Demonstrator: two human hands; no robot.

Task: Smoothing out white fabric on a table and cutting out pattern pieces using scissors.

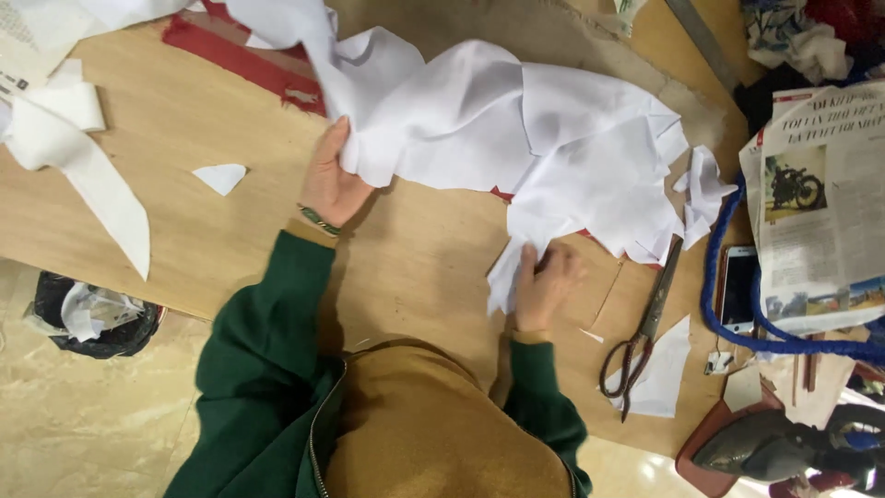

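White cloth (516, 138), spread across the far tabletop (184, 129), is gripped at its near edges by the left hand (330, 180) and right hand (544, 281), with scissors (645, 323) lying right.

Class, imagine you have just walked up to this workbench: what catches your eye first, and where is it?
First the heap of white fabric pieces sprawling across the wooden table, gripped by the left hand and the right hand. Next, the scissors lying closed to the right, beside a blue cord looped round a phone.
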